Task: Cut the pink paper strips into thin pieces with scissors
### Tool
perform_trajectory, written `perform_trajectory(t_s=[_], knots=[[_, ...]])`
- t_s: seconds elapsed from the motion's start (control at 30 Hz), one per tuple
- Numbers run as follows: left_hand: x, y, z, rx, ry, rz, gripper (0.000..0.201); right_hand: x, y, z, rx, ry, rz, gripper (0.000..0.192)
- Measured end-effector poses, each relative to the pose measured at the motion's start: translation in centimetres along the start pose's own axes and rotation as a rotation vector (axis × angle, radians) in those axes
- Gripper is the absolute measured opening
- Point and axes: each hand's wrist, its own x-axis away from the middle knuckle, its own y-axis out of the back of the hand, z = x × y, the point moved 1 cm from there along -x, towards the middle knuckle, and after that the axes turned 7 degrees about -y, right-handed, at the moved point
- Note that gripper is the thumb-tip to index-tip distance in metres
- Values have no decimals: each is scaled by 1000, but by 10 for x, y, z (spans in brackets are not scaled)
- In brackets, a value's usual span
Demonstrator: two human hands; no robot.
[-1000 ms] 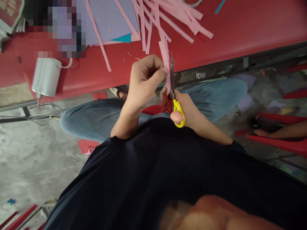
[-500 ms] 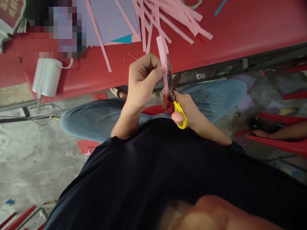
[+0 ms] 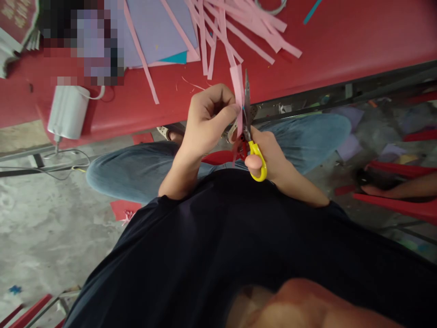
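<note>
My left hand (image 3: 210,118) pinches a pink paper strip (image 3: 238,84) between thumb and fingers, just over the table's near edge. The strip stands roughly upright in view, its top end pointing toward the table. Close on its right side are the scissors (image 3: 247,98), which have metal blades and yellow and red handles. My right hand (image 3: 268,152) is closed around the scissors, with the thumb through the yellow loop. The blades point away from me; whether they touch the paper I cannot tell. Several loose pink paper strips (image 3: 252,29) lie in a heap beyond my hands.
On the red table (image 3: 344,41) are lavender paper sheets (image 3: 153,32), a blue strip (image 3: 312,11) and a white power adapter (image 3: 70,111) with cables. Another person's arm (image 3: 403,189) shows at right, near a red stool. Paper scraps (image 3: 348,143) litter the floor.
The pink strip's top end has shifted slightly right and toward me. The scissor blades have swung to a more upright angle beside it. Both hands have moved only a little.
</note>
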Motion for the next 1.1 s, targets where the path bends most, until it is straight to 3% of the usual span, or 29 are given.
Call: perform_trajectory(t_s=[0.2, 0.37, 0.6, 0.93, 1.1], knots=[[4, -2, -5, -124, 45, -5, 38, -1, 0, -1, 14, -27, 0, 96], [0, -3, 2, -116, -216, -36, 51, -1, 2, 0, 60, 7, -6, 98], [6, -9, -23, -204, -55, -80, 41, -1, 1, 0, 19, 2, -3, 98], [8, -15, -16, -230, -65, -54, 42, -2, -3, -1, -68, -23, -18, 99], [10, -18, -19, -222, -6, -43, 44, -3, -3, -2, -53, 8, -52, 100]])
